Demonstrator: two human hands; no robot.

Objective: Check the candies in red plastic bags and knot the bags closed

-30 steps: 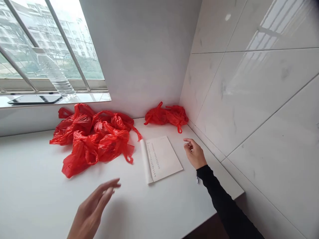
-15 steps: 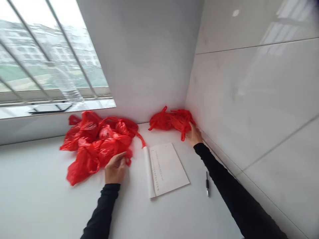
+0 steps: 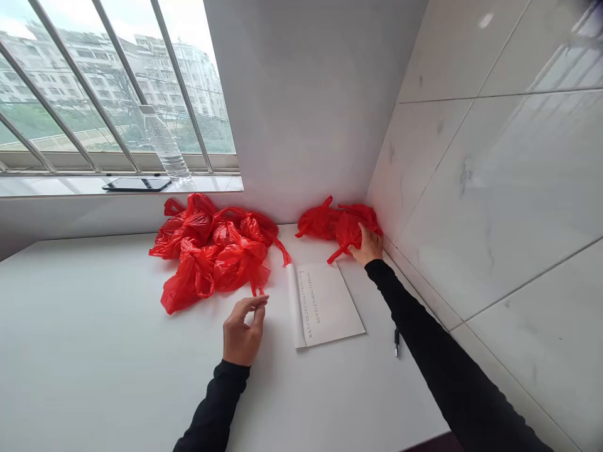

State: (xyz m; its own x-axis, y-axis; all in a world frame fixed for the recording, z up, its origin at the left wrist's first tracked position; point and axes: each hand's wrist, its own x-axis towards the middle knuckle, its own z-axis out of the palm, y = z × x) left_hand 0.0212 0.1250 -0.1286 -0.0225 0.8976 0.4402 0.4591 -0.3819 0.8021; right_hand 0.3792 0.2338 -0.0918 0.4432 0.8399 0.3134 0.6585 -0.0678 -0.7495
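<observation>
My left hand (image 3: 244, 331) is closed in a pinch at the near edge of a pile of knotted red plastic bags (image 3: 235, 260). A thin red strip of one bag reaches its fingertips. At the back right corner, my right hand (image 3: 369, 246) grips a red plastic bag (image 3: 347, 231), fingers over its side and thumb below. Another red bag (image 3: 320, 221) lies against it on the left. What the bags contain is hidden by the plastic. Between my hands lies an open notebook (image 3: 332, 307) with rows of small writing, its left page curled over.
A black pen (image 3: 396, 344) lies beside my right forearm. On the windowsill are a clear water bottle (image 3: 167, 147) and a dark flat tablet-like device (image 3: 136, 184). A tiled wall (image 3: 509, 207) bounds the white table (image 3: 94, 351) on the right.
The view has shifted left and steadied. My left hand has drawn slightly back from the bag pile, a strip now stretched toward its fingers. My right hand has turned the bag at the corner slightly.
</observation>
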